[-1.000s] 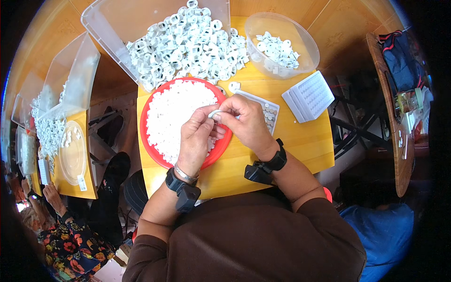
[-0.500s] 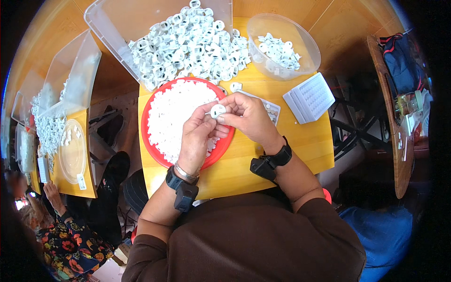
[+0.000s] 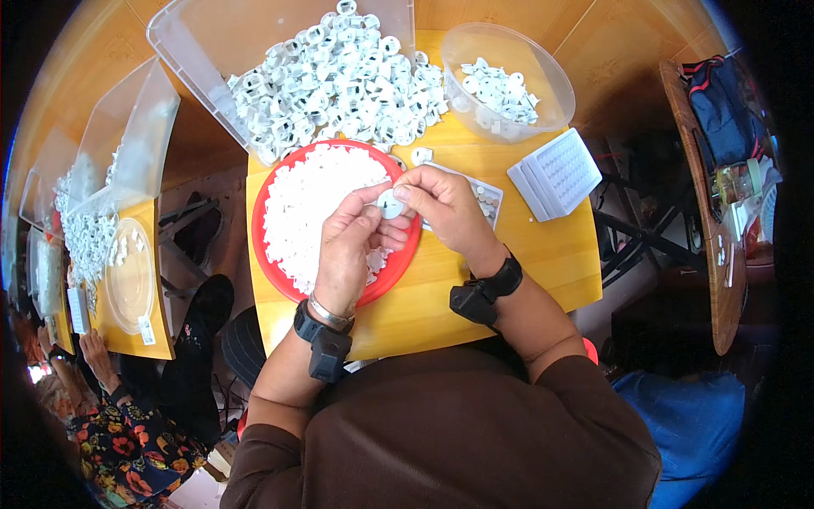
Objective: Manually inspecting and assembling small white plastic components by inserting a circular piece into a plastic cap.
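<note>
A small round white plastic part (image 3: 390, 204) with a dark slot is held between my two hands above the right side of a red round tray (image 3: 264, 242). My left hand (image 3: 346, 242) pinches its left edge between thumb and fingers. From the other side my right hand (image 3: 449, 208) grips the part with thumb and forefinger. A heap of small white plastic pieces (image 3: 309, 208) fills the red tray. Partly hidden behind my right hand lies a shallow white tray (image 3: 494, 193) holding small round pieces.
A large clear bin (image 3: 191, 64) lies tipped at the back, white parts (image 3: 339, 85) spilling out. Right of it stands a clear bowl (image 3: 555, 76) with similar parts, near stacked white gridded trays (image 3: 555, 174). Another person's hand (image 3: 99, 356) rests at a table on the left.
The round part has tilted so that more of its flat face shows. My right thumb has moved up along its edge, and my left fingers have shifted slightly left.
</note>
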The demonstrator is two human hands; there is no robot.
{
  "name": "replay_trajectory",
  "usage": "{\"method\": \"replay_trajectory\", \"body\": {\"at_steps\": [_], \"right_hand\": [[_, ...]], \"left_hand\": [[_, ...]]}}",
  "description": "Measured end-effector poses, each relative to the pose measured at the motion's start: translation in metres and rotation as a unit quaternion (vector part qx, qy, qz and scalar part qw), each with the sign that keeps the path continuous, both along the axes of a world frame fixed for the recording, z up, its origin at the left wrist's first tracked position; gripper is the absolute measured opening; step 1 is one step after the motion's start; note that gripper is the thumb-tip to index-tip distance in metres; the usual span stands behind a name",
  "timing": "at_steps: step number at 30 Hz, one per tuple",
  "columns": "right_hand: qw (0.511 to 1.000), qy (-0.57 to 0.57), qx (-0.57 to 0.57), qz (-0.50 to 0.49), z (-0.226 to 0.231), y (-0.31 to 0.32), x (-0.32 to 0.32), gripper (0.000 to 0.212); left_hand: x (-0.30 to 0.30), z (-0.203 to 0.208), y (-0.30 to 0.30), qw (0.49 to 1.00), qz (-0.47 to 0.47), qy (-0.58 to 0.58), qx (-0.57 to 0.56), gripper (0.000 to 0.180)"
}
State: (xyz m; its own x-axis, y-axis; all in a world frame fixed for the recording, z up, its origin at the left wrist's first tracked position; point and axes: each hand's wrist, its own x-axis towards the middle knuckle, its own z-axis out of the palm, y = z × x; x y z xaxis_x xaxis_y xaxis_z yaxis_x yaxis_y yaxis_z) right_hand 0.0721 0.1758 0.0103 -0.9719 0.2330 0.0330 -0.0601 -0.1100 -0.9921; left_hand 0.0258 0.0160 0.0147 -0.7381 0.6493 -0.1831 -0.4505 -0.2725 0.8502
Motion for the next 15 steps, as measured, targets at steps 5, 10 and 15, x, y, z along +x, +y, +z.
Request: {"method": "replay_trajectory", "body": {"at_steps": [5,10,15], "right_hand": [[0.912,0.148,0.371,-0.093,0.006,-0.006,0.004,0.012],[0.875,0.191,0.438,-0.079,0.012,-0.008,0.005,0.02],[0.865,0.178,0.462,-0.074,0.011,-0.009,0.007,0.021]], "left_hand": [[-0.003,-0.005,-0.002,1.0,0.002,-0.011,0.009,0.032],[0.001,-0.004,0.0,0.999,0.023,0.012,-0.04,0.035],[0.006,-0.01,0.001,0.99,0.018,0.098,-0.101,0.043]]}}
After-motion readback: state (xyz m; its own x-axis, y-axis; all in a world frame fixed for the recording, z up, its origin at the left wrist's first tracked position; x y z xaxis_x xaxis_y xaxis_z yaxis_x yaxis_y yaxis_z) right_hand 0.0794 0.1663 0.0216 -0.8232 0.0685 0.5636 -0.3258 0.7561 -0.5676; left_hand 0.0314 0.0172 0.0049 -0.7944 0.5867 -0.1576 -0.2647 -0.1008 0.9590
